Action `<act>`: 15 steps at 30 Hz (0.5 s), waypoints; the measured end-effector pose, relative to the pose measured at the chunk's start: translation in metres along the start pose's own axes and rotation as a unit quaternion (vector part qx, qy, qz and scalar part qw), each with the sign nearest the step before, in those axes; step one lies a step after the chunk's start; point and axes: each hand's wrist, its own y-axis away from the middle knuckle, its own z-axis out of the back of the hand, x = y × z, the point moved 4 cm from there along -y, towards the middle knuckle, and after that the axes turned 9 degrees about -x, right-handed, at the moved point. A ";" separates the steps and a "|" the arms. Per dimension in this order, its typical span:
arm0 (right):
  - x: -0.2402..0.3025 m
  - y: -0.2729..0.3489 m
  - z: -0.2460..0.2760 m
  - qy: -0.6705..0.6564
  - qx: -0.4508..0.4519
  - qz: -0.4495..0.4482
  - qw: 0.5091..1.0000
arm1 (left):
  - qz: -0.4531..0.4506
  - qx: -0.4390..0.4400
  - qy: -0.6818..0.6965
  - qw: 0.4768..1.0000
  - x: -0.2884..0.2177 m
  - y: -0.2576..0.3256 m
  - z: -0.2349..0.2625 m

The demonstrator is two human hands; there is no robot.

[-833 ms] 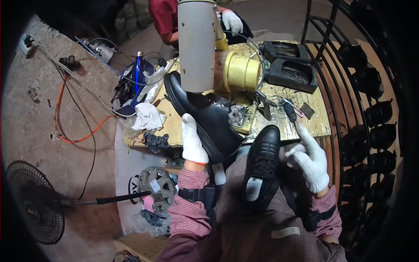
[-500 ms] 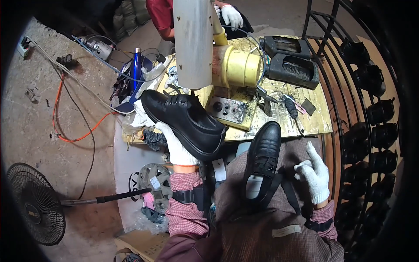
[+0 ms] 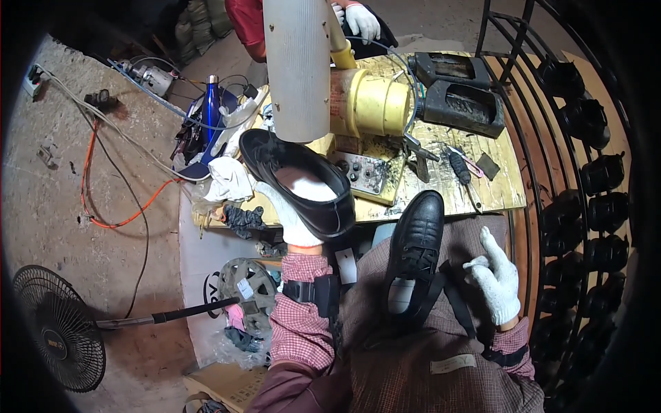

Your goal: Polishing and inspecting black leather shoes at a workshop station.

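In a white glove, my left hand (image 3: 292, 215) grips a black lace-up shoe (image 3: 313, 215) from beneath and the side, holding it raised just below a grey ribbed tube (image 3: 297, 76). The shoe is tilted so that its opening and pale insole show, and its toe points to the far left. A second black shoe (image 3: 417, 230) lies on my lap, toe away from me, with a light insole inside. To its right, my gloved right hand (image 3: 497, 275) rests near my thigh, apart from the shoe, with its index finger stretched out and nothing held.
A paint-stained table (image 3: 492, 182) carries a yellow machine (image 3: 375, 103), a control box (image 3: 360, 172), dark open holders (image 3: 465, 110) and small tools. A blue bottle (image 3: 211, 110) stands at left. A shoe rack (image 3: 530, 172) rises at right, a fan (image 3: 58, 330) at left. Opposite is another person's gloved hand (image 3: 363, 22).
My left hand has turned the shoe so its opening and insole face up towards me, and its toe has shifted slightly right. My right hand and the lap shoe have stayed put.
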 end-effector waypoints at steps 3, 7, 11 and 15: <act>-0.005 0.003 0.004 0.004 0.006 -0.001 1.000 | -0.170 -0.020 -0.266 0.949 -0.023 -0.018 -0.004; -0.008 0.003 0.007 0.032 -0.003 0.004 0.999 | -0.272 -0.057 -0.424 0.862 -0.047 -0.043 0.002; -0.006 0.001 0.001 0.017 0.001 -0.001 1.000 | -0.250 -0.026 -0.310 0.917 -0.063 -0.055 0.005; 0.000 -0.001 -0.011 -0.024 0.017 -0.011 1.000 | -0.479 -0.045 -0.796 0.367 -0.059 -0.025 -0.019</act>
